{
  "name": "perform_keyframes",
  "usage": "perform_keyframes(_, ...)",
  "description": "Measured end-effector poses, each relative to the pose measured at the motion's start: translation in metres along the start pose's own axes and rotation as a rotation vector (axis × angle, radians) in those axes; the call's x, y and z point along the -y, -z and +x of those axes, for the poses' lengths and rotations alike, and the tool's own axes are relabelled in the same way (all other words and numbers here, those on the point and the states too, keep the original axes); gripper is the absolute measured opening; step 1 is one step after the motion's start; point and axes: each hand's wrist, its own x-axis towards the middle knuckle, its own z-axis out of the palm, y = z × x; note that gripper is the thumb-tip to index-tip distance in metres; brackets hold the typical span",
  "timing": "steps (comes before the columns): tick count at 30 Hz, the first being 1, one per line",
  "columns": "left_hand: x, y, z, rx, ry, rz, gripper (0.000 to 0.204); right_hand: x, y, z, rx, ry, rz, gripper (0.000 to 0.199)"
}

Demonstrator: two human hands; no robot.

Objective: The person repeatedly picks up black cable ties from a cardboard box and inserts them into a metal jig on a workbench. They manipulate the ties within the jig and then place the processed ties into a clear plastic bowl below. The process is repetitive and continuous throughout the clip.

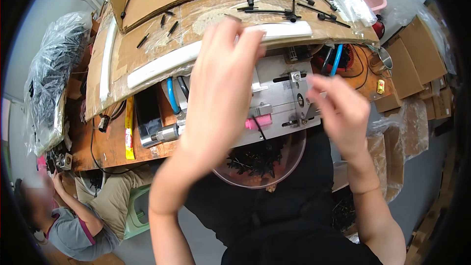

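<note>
My left hand point(221, 81) is raised over the front edge of the cardboard shelf point(189, 24), fingers bent; the fingertips are blurred and partly hidden. Thin black rods with knobs point(293, 15) lie on the cardboard just beyond it. At the right end of a metal fixture point(282, 95), my right hand point(343, 113) is closed in a blurred pinch beside an upright metal bracket point(298, 97); anything between its fingers is too small to make out. A pink block point(260, 121) sits on the fixture, with a thin black piece across it. Below is a clear bowl point(300, 154) of black parts.
White foam strips point(289, 30) edge the shelf. A yellow tube-shaped packet point(129, 132) and a metal cylinder point(167, 133) lie on the wooden table at left. A metal cup point(381, 60) stands at right, near cardboard boxes point(414, 59). Another person point(81, 221) sits at lower left.
</note>
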Motion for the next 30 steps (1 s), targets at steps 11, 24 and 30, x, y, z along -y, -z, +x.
perform_keyframes(11, 0.087, 0.016, 0.059, -0.013, -0.181, 0.181, 0.007, -0.062, 0.002, 0.092, -0.146, 0.099, -0.043, 0.007)
perform_keyframes(24, 0.062, 0.043, 0.008, 0.143, 0.180, 0.258, 0.020, -0.043, -0.093, 0.182, 0.146, 0.328, -0.395, 0.012)
perform_keyframes(30, 0.003, 0.023, -0.048, -0.121, 0.169, 0.153, 0.019, -0.023, -0.024, 0.139, 0.044, -0.017, 0.301, 0.013)
